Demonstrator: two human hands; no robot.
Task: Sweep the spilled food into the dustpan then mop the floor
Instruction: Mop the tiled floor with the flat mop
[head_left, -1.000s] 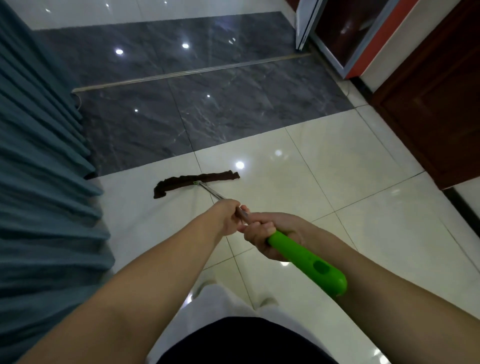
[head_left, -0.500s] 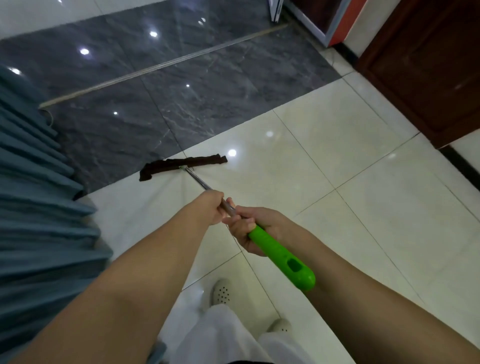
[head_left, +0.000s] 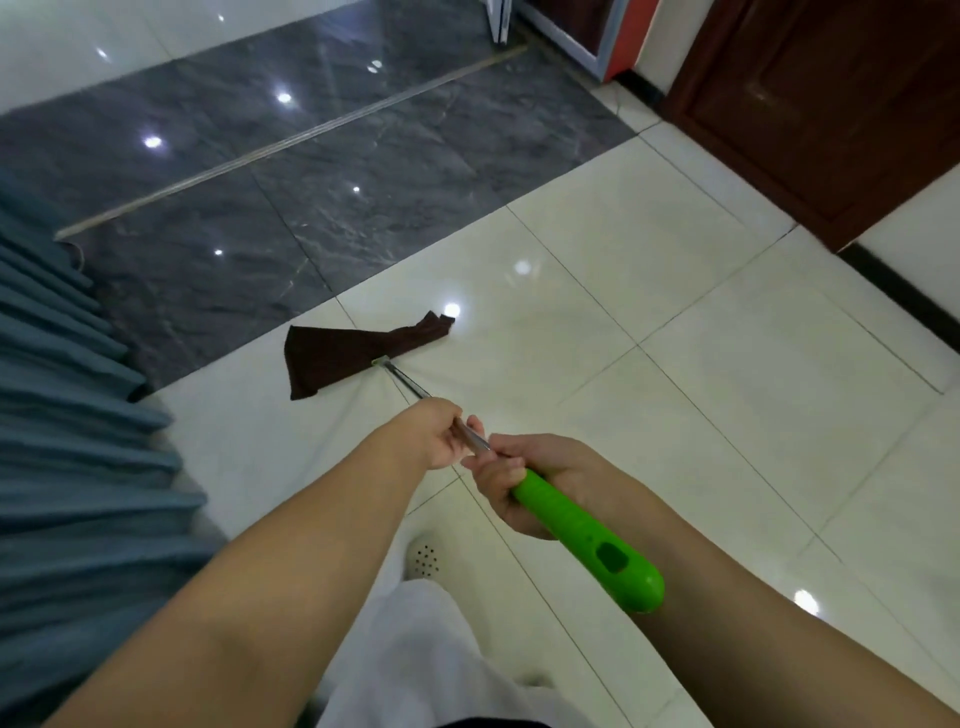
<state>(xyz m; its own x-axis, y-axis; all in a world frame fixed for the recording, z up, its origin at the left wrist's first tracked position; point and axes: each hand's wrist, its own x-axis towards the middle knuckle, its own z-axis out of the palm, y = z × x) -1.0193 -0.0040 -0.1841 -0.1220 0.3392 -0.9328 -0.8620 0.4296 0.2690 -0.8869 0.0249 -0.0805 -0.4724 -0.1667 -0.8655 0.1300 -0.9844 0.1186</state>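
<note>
Mop (head_left: 519, 465) held in both hands, shaft slanting down toward floor ahead. Left hand (head_left: 441, 436) wraps metal shaft, fingers curled round it. Right hand (head_left: 524, 483) grips upper end of green handle (head_left: 587, 545), just behind left hand. Dark brown mop cloth (head_left: 353, 353) lies on cream floor tile (head_left: 649, 364), bunched and folded, near edge of dark grey marble strip (head_left: 311, 171). Blue curtain (head_left: 62, 415) at left. White perforated shoe (head_left: 423, 558) below hands.
</note>
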